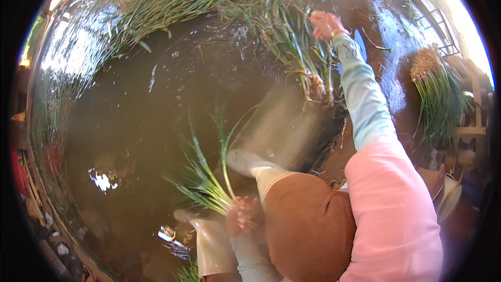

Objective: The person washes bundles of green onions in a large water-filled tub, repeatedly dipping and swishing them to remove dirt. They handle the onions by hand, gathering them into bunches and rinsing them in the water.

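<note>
A small bunch of green onions (pixel 206 180) is in my left hand (pixel 241 216), low in the middle of the view. My fingers wrap round its root end, and the green leaves fan out up and to the left over brown water (pixel 151 125). My right arm is stretched far forward. At its end my right hand (pixel 324 25) is over the right edge of a heap of green onions (pixel 282 26), its fingers apart and nothing seen in them. Below that hand, the heap's pale roots (pixel 315 87) lie at the water's edge.
A large bundle of green onions (pixel 443 99), roots up, rests on the right beside a wooden frame (pixel 476 109). Loose green leaves (pixel 156 10) float along the far and left sides. A wooden edge (pixel 57 219) bounds the pool at left. My booted legs (pixel 214 243) stand in the water.
</note>
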Available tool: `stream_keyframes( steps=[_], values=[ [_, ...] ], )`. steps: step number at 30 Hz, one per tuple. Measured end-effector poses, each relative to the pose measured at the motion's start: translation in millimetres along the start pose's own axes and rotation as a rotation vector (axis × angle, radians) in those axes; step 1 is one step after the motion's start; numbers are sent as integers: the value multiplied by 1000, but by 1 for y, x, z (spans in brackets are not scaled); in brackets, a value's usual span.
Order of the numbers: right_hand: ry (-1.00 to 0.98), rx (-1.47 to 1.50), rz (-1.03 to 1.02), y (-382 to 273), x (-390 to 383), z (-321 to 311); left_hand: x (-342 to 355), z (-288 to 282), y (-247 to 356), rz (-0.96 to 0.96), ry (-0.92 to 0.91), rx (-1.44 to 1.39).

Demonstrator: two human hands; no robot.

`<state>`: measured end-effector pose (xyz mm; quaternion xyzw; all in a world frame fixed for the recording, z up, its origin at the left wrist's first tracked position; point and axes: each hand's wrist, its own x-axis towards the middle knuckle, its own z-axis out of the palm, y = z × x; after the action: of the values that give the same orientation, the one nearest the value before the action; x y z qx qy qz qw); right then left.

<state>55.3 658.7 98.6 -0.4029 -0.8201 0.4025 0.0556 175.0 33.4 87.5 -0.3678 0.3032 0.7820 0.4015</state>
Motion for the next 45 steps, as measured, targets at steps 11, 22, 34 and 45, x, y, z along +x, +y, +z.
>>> stream_keyframes(
  steps=[11,22,34,45],
  values=[
    [21,-560,40,83,-57,60,-16,125,71,604,-353,-110],
    [-34,-775,169,34,-56,8,14,127,55,471,-280,57],
    [-201,239,-238,-106,-129,57,13,147,51,445,-332,-66],
    [-882,294,-289,-54,-264,267,73,84,23,119,90,347]
  ],
)
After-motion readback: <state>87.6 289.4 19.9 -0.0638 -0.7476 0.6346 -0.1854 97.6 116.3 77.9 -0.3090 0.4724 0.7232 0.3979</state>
